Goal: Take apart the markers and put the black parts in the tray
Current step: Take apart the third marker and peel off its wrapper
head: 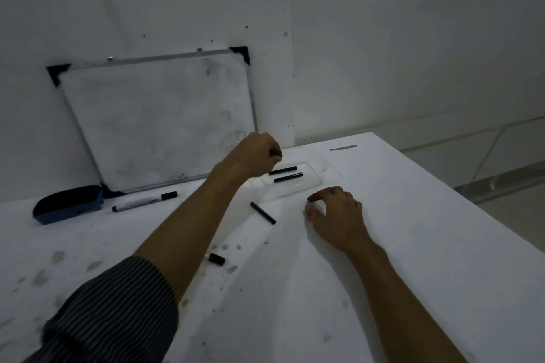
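A clear plastic tray (314, 183) sits on the white table near the wall, with two black marker cores (283, 170) (288, 177) lying side by side in it. My left hand (253, 156) hovers over the tray's left end with its fingers curled in; I see nothing in them. A third black core (262, 213) lies on the table just in front of the tray. My right hand (334, 212) rests on the table right of that core, fingers bent and apart, nothing visible under them. A black cap (216, 259) lies nearer to me. A whole white marker (144, 201) lies at the left.
A small whiteboard (159, 121) leans against the wall behind the table. A blue and black eraser (69, 203) lies at the far left. The table's right edge (460, 200) runs diagonally, with the floor beyond it. Grey smudges mark the near left of the table.
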A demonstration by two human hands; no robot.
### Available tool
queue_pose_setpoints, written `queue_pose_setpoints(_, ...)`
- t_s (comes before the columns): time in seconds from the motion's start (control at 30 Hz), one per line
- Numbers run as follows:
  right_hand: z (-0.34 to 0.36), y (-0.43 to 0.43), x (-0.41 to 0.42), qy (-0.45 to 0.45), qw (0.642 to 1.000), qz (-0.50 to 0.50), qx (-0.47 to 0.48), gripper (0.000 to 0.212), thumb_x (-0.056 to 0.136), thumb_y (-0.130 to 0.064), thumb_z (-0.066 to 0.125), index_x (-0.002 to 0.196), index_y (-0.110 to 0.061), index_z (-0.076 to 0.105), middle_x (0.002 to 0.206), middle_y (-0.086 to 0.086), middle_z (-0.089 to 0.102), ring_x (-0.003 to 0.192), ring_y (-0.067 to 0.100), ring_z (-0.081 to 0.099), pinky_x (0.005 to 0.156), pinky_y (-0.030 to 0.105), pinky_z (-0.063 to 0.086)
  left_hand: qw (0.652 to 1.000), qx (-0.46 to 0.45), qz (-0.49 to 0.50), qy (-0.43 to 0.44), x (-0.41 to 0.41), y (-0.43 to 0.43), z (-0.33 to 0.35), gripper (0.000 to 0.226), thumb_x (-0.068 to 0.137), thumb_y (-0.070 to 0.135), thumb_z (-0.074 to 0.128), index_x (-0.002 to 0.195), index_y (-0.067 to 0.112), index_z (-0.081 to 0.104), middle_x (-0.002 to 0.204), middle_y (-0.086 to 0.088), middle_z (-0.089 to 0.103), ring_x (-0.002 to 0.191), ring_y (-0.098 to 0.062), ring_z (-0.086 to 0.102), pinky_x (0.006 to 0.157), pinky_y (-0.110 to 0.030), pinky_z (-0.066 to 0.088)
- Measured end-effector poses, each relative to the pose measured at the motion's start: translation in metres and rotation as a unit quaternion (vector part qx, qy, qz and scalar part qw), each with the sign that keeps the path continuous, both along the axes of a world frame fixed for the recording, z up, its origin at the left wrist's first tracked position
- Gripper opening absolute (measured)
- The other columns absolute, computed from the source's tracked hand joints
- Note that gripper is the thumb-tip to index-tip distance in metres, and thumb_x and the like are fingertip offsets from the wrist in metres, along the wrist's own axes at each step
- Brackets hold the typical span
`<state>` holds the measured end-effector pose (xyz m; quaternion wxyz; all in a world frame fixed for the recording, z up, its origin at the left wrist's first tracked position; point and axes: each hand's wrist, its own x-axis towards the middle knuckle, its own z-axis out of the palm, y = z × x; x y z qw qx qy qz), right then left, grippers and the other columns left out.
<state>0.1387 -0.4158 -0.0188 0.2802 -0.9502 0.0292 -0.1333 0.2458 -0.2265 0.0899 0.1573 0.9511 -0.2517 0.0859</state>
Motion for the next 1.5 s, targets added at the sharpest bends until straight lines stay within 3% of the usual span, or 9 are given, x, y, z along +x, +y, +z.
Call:
queue_pose_setpoints(0.2, 0.005, 0.039, -0.027, 0.045, 0.995, 0.094, 0.012, 0.028, 0.093, -0.043, 0.067, 0.116, -0.028, 0.072, 0.130, 0.002, 0.059, 0.121, 0.023, 0.056, 0.102, 0.036, 0.044, 0.998, -0.028, -0.048, 0.031, -0.091, 0.085, -0.012, 0.022, 0.094, 0.015, 0.072, 0.115, 0.019, 0.078, 0.108, 0.001, 0.079, 0.092, -0.007, 0.070, 0.091, -0.028, 0.058)
queue_pose_setpoints(0.37, 0.004, 0.064, -0.032, 0.046, 0.996, 0.040, 0.063, 0.036, 0.094, -0.030, 0.068, 0.125, -0.012, 0.068, 0.130, 0.014, 0.058, 0.122, 0.030, 0.058, 0.104, 0.038, 0.048, 0.997, 0.053, -0.015, 0.047, -0.143, 0.142, -0.057, 0.042, 0.092, 0.033, 0.066, 0.134, 0.027, 0.065, 0.138, 0.006, 0.060, 0.126, -0.017, 0.053, 0.106, -0.032, 0.038)
queue_pose_setpoints(0.57, 0.015, 0.127, -0.047, -0.050, 0.991, -0.022, 0.123, 0.032, 0.085, -0.039, 0.077, 0.110, -0.021, 0.072, 0.112, 0.010, 0.061, 0.111, 0.030, 0.058, 0.097, 0.043, 0.049, 0.967, -0.102, 0.214, -0.089, -0.172, 0.156, -0.108, 0.035, 0.100, 0.040, 0.056, 0.117, 0.013, 0.072, 0.115, -0.009, 0.065, 0.105, -0.027, 0.056, 0.090, -0.039, 0.047)
queue_pose_setpoints(0.73, 0.019, 0.174, -0.071, 0.006, 0.987, 0.147, 0.064, 0.049, 0.079, -0.061, 0.075, 0.115, -0.028, 0.074, 0.108, -0.005, 0.068, 0.101, 0.013, 0.063, 0.092, 0.035, 0.051, 0.968, -0.062, 0.213, -0.118, -0.172, 0.170, -0.113, 0.032, 0.103, 0.033, 0.051, 0.106, 0.020, 0.080, 0.118, -0.003, 0.068, 0.107, -0.025, 0.055, 0.091, -0.039, 0.040)
queue_pose_setpoints(0.9, 0.010, 0.190, -0.072, -0.015, 0.989, 0.144, 0.025, 0.034, 0.090, -0.046, 0.071, 0.110, -0.019, 0.080, 0.099, 0.002, 0.079, 0.088, 0.019, 0.072, 0.083, 0.034, 0.058, 0.964, -0.123, 0.205, -0.115, -0.171, 0.179, -0.116, 0.030, 0.104, 0.033, 0.052, 0.118, 0.020, 0.076, 0.119, -0.001, 0.067, 0.108, -0.023, 0.054, 0.092, -0.035, 0.039)
queue_pose_setpoints(1.07, 0.015, 0.190, -0.080, 0.000, 0.971, 0.111, 0.211, 0.033, 0.095, -0.042, 0.068, 0.115, -0.018, 0.079, 0.105, -0.005, 0.079, 0.091, 0.003, 0.069, 0.074, 0.010, 0.049, 0.844, -0.465, 0.260, 0.065, -0.177, 0.163, -0.089, 0.046, 0.105, 0.046, 0.046, 0.144, 0.020, 0.051, 0.129, 0.008, 0.054, 0.116, -0.011, 0.055, 0.091, -0.027, 0.045)
queue_pose_setpoints(1.23, 0.020, 0.191, -0.091, 0.031, 0.957, 0.157, 0.242, 0.030, 0.093, -0.042, 0.070, 0.113, -0.021, 0.079, 0.102, -0.008, 0.079, 0.090, 0.002, 0.071, 0.081, 0.018, 0.054, 0.730, -0.643, 0.163, 0.165, -0.182, 0.156, -0.089, 0.035, 0.106, 0.040, 0.050, 0.122, 0.020, 0.073, 0.111, 0.002, 0.079, 0.105, -0.014, 0.073, 0.095, -0.031, 0.056)
queue_pose_setpoints(1.4, 0.032, 0.158, -0.084, 0.051, 0.973, 0.082, 0.211, 0.047, 0.096, -0.060, 0.056, 0.109, -0.021, 0.078, 0.100, -0.006, 0.075, 0.093, 0.010, 0.067, 0.084, 0.027, 0.049, 0.671, -0.693, 0.139, 0.224, -0.177, 0.153, -0.092, 0.031, 0.103, 0.036, 0.058, 0.114, 0.015, 0.077, 0.088, -0.002, 0.073, 0.079, -0.014, 0.067, 0.075, -0.025, 0.058)
queue_pose_setpoints(1.5, 0.031, 0.120, -0.062, 0.002, 0.984, -0.031, 0.175, 0.032, 0.095, -0.045, 0.065, 0.109, -0.019, 0.076, 0.104, -0.001, 0.076, 0.101, 0.019, 0.070, 0.092, 0.035, 0.054, 0.660, -0.688, 0.096, 0.286, -0.176, 0.147, -0.099, 0.032, 0.103, 0.033, 0.058, 0.117, 0.011, 0.077, 0.085, -0.002, 0.068, 0.073, -0.013, 0.060, 0.069, -0.026, 0.053)
